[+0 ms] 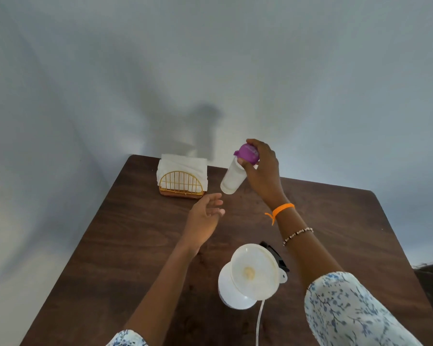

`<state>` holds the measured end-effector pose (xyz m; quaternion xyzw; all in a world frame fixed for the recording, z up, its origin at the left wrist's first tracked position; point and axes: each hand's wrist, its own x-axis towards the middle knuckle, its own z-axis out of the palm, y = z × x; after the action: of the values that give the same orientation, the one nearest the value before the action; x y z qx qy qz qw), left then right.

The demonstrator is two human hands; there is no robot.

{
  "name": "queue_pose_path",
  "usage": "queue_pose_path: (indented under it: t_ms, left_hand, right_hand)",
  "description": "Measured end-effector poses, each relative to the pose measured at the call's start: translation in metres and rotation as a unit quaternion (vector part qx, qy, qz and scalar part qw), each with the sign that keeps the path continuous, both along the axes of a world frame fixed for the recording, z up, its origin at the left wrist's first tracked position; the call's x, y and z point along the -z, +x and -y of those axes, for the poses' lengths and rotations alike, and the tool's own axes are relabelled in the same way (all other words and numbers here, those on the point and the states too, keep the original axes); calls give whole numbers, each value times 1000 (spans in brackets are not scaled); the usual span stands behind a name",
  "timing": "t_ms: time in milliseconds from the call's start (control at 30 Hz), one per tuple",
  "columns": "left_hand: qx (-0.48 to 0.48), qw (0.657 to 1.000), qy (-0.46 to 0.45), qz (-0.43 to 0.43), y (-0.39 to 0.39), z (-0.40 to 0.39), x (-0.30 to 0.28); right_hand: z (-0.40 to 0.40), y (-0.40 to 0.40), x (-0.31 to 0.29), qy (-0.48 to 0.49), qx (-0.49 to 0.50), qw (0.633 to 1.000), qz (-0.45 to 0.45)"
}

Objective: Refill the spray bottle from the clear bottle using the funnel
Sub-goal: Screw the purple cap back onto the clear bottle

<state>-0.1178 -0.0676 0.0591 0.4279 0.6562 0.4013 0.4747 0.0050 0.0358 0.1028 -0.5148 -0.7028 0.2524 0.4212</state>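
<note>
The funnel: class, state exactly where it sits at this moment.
In the head view, the funnel sits in the white spray bottle near the table's front edge, between the person's forearms.

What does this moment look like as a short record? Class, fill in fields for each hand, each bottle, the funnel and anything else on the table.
right hand: grips the purple cap of the clear bottle, holding it above the table
left hand: open, fingers relaxed, below the clear bottle, touching nothing
spray bottle: white, upright near the table's front
funnel: seated in the spray bottle's mouth
black part: behind the funnel, likely the spray head
napkin holder: gold wire, white napkins, far edge
</note>
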Motion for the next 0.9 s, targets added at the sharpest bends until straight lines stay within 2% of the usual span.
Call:
queue_pose_path:
  t_ms: [400,567,767,900]
  left_hand:
    - [-21,999,-36,8,-3,-17,27]
    - [-21,999,-43,10,-1,-17,31]
    - [22,998,-51,7,3,-10,34]
    - [52,997,-48,5,4,0,35]
  right_hand:
    - [-43,-21,49,0,-29,999,18]
    - [-57,-21,45,50,-34,993,101]
    - [-59,-14,43,51,-34,981,186]
    - [-46,-3,38,1,-43,987,156]
